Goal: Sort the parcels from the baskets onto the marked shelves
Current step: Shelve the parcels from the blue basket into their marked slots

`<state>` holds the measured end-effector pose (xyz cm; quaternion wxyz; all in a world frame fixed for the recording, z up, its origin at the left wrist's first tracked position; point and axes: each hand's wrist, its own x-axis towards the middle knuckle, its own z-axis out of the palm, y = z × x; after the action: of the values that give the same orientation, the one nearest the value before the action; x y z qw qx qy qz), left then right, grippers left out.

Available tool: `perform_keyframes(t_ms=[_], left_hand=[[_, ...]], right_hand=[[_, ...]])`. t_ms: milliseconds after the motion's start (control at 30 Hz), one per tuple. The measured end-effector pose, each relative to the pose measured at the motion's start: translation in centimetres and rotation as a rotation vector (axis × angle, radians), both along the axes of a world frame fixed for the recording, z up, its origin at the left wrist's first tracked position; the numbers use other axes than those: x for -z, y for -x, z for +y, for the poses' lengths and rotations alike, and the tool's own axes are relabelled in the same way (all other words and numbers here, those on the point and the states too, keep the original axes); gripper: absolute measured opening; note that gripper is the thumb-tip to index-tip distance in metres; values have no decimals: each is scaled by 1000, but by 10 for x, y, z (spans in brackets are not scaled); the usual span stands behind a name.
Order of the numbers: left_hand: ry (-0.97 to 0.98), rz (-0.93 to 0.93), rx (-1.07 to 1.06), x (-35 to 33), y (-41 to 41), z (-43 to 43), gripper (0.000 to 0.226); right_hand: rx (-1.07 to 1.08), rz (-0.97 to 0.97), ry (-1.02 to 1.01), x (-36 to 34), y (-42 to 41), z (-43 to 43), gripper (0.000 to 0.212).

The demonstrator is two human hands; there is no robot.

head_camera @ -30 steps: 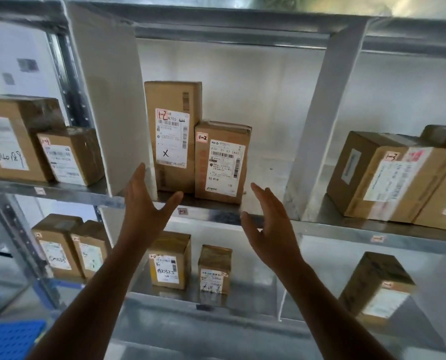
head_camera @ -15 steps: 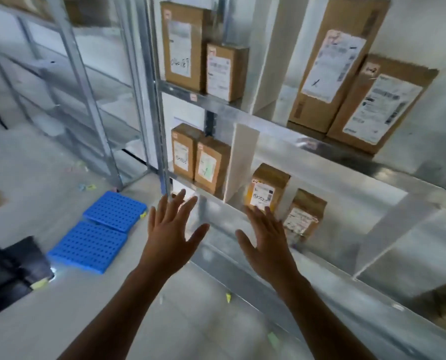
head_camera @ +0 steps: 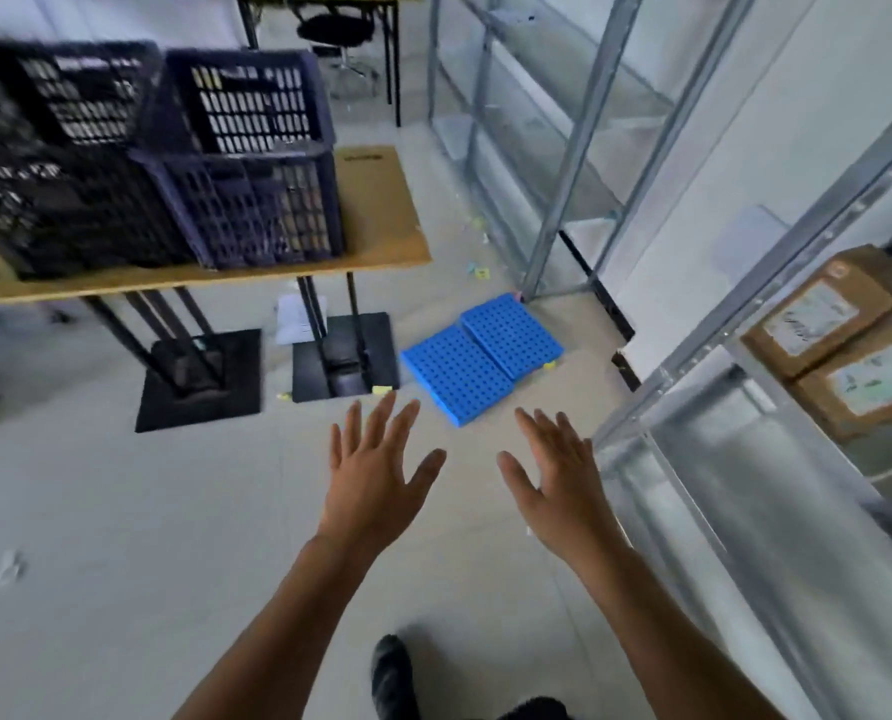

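Note:
My left hand and my right hand hang in front of me over the floor, fingers spread, both holding nothing. Two dark plastic baskets stand side by side on a wooden table at the upper left: a black basket and a dark blue basket. Brown shapes show through the blue basket's slats. Two labelled brown parcels sit on the metal shelf unit at the right edge.
The wooden table rests on black legs with flat base plates. Two blue perforated mats lie on the floor by the shelf post. A second metal rack stands behind. My shoe shows at the bottom.
The view has swung left and down, from the shelves with parcels to the floor and the table with baskets. Both hands stay spread and hold nothing throughout.

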<state>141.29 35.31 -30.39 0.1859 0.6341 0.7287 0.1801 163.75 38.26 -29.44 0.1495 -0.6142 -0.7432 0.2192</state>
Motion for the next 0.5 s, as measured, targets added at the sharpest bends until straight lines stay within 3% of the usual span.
perform_keyframes(t_ms=[133,333,500], left_hand=[[-22,-26,-128,-4,55,5,73],[-8,-44,-281,4,104,32,71],[40,12,-310,10,147,82,72]], right_hand=[[-109,-23,17,-1,57,28,81],[-322,-56,-4,4,121,90,64],[-384,-10,5,16,166,165,68]])
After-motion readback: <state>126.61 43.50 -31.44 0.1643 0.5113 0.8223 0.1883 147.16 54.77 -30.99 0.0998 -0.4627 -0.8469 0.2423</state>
